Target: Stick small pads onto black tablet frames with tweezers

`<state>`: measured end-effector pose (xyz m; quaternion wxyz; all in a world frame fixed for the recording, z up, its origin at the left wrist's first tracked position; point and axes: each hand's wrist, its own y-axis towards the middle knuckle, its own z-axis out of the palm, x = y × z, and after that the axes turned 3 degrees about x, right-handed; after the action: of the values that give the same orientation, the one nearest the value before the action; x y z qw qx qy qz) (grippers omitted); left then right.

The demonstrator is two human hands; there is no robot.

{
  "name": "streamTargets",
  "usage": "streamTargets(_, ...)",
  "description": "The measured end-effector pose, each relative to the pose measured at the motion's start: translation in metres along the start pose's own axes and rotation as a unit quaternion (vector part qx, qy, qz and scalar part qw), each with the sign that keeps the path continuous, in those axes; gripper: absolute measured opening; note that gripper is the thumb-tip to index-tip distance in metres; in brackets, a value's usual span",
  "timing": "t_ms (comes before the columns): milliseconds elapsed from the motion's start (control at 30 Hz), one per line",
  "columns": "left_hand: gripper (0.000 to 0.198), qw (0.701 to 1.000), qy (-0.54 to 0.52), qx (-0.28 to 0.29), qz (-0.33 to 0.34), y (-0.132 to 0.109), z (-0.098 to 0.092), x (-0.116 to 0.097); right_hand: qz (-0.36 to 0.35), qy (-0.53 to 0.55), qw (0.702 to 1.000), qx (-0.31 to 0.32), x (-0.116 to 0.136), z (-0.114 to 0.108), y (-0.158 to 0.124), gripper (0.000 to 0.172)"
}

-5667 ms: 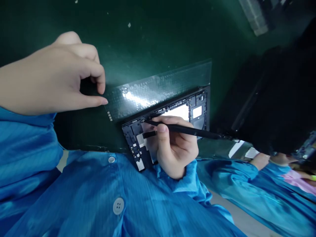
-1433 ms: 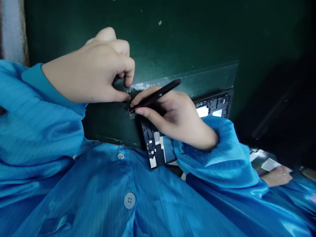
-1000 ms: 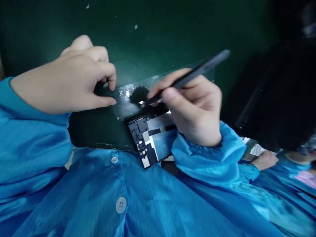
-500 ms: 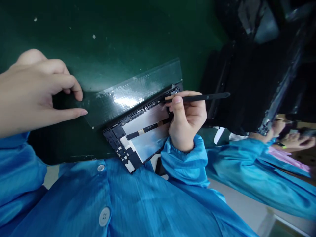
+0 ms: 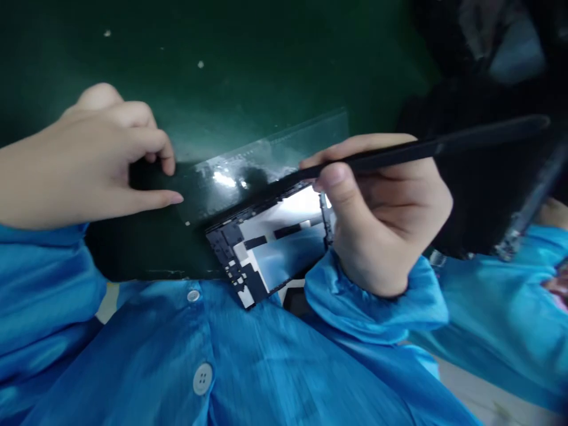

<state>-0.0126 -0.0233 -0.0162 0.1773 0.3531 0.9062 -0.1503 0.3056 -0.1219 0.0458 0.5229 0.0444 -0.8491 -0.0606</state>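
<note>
My right hand (image 5: 381, 219) pinches slim black tweezers (image 5: 448, 145) between thumb and fingers. The tweezers slant over the upper edge of an opened phone or tablet frame (image 5: 288, 254), which lies tilted at the table edge close to my body. Its inside shows a silvery, reflecting bay, a dark flex cable and black parts at the lower left. Clear plastic film (image 5: 231, 171) spreads out from beneath the frame's upper side. My left hand (image 5: 110, 160) hovers at the film's left end, thumb and fingers apart, holding nothing. My right hand covers the frame's right end.
The green table mat (image 5: 275, 65) bears a few small white scraps (image 5: 200, 64). Dark, blurred equipment (image 5: 483, 195) stands at the right. Beside it is a co-worker's blue sleeve (image 5: 501, 302). A dark object (image 5: 296, 300) sits below the frame.
My right hand and the tweezers have risen towards the camera and look larger. The view has shifted, so the frame, film and left hand appear slightly further right.
</note>
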Motion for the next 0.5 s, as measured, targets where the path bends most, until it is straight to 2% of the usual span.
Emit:
streamTargets(67,0.108,0.999,-0.007,0.029,0.029,0.000,-0.008,-0.007,-0.025,0.026,0.988,0.151,0.009,0.021,0.009,0.009)
streamTargets(133,0.117,0.998,-0.014,0.064,-0.010,0.002,-0.014,-0.016,-0.051,0.022,0.959,0.280,0.009,0.044,0.016,0.010)
streamTargets(167,0.119,0.996,-0.016,0.080,-0.032,0.004,-0.016,-0.020,-0.061,0.017,0.947,0.314,0.006,0.053,0.018,0.010)
streamTargets(267,0.116,0.991,-0.005,0.113,-0.068,0.007,-0.019,-0.028,-0.069,0.006,0.933,0.353,-0.002,0.068,0.021,0.011)
streamTargets(400,0.106,0.987,0.014,0.137,-0.082,0.009,-0.020,-0.030,-0.055,0.006,0.934,0.353,-0.003,0.064,0.021,0.012)
streamTargets(500,0.101,0.988,0.009,0.129,-0.083,0.010,-0.020,-0.030,-0.060,0.001,0.934,0.353,-0.001,0.062,0.020,0.012)
